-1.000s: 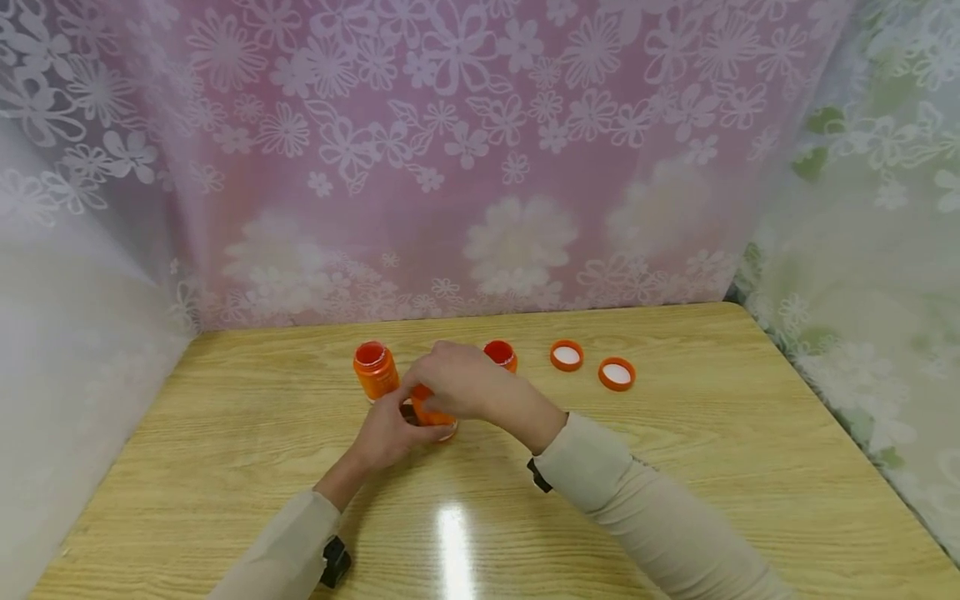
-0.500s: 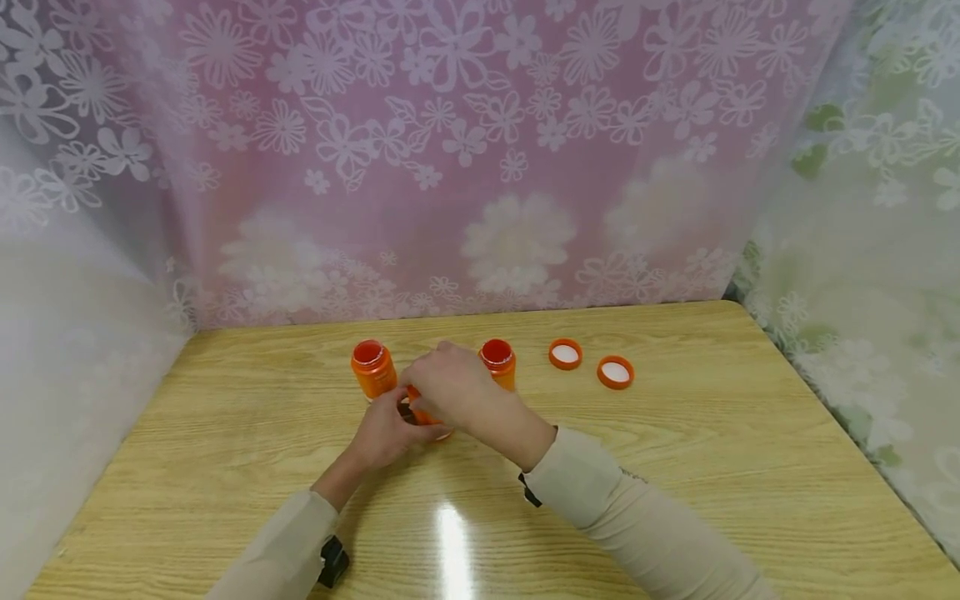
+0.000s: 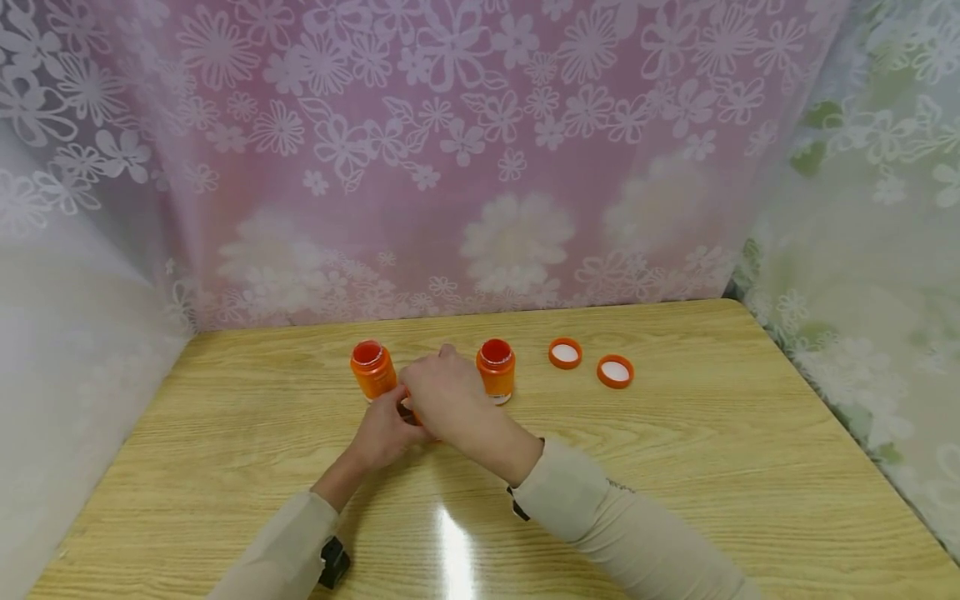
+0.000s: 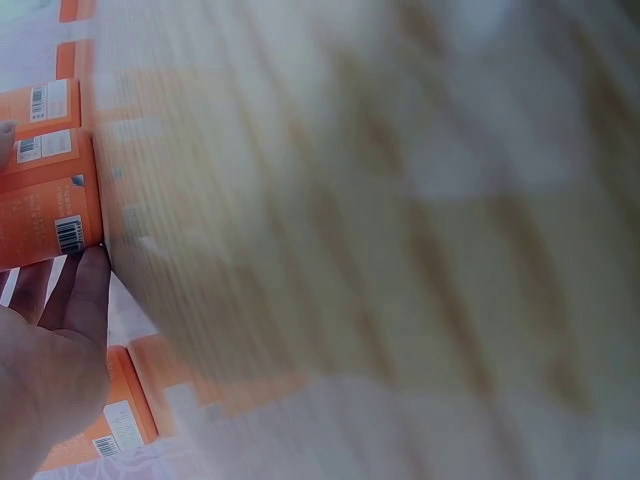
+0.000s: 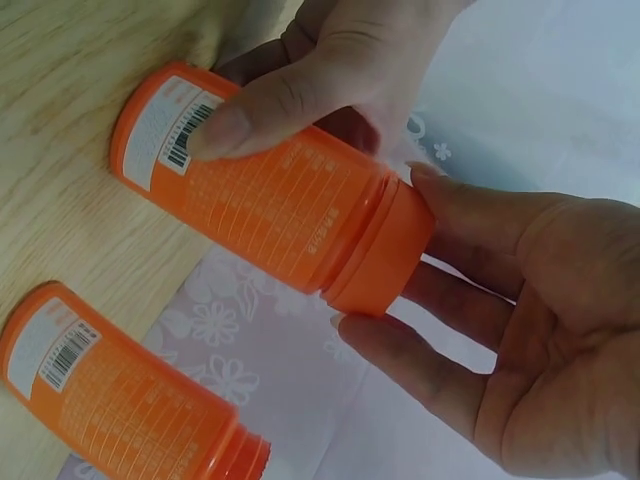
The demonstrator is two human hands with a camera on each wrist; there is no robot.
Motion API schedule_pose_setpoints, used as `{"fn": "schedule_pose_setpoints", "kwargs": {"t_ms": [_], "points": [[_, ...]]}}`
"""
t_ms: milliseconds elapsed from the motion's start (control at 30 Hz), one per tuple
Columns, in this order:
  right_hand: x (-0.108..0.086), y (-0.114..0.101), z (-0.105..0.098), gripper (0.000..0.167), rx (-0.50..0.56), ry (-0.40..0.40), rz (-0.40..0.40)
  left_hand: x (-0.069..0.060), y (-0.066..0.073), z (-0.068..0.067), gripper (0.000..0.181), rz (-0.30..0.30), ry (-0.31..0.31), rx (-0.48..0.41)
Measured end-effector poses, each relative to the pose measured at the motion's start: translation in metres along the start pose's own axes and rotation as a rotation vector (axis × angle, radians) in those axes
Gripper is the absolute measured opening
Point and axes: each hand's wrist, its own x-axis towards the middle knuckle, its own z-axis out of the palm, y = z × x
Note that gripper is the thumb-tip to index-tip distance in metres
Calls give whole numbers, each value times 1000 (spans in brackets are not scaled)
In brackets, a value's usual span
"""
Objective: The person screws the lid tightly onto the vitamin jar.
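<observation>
Around the body of an orange bottle (image 5: 255,190), my left hand (image 3: 382,433) curls its fingers and thumb. The bottle stands on the table, mostly covered by the hands in the head view. My right hand (image 3: 450,396) pinches the orange lid (image 5: 385,260) on its top between thumb and fingers. Just behind my left hand is an uncapped orange bottle (image 3: 373,372). A second uncapped bottle (image 3: 497,375) stands close to the right of my right hand. In the left wrist view, my left hand (image 4: 60,350) touches the held bottle (image 4: 45,210) low down.
Two orange lids, one (image 3: 565,353) farther back and one (image 3: 615,372) to its right, lie with their white insides up. They rest on a wood-grain table (image 3: 712,433). A pink floral curtain (image 3: 510,167) hangs behind the table's back edge.
My right hand has turned on the lid and shifted a little left, its wrist swinging down and left. The right-hand uncapped bottle now shows more fully. My left hand keeps its hold.
</observation>
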Motion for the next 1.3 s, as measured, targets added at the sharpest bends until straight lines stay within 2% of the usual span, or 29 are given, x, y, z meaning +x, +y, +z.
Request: {"fn": "schedule_pose_setpoints", "kwargs": {"t_ms": [167,433,867,1300], "points": [[0,-3,1,20,-26,30,13,0,-1,-1,44,0,0,-7],[0,-5,2,21,-14,23,31,-1,-3,-2,42,4,-12,-3],[0,-6,3,25,-55,34,38,-1,-1,-2,41,-1,-12,6],[2,-2,3,25,35,-24,70,-1,-2,0,38,10,-23,-5]]}}
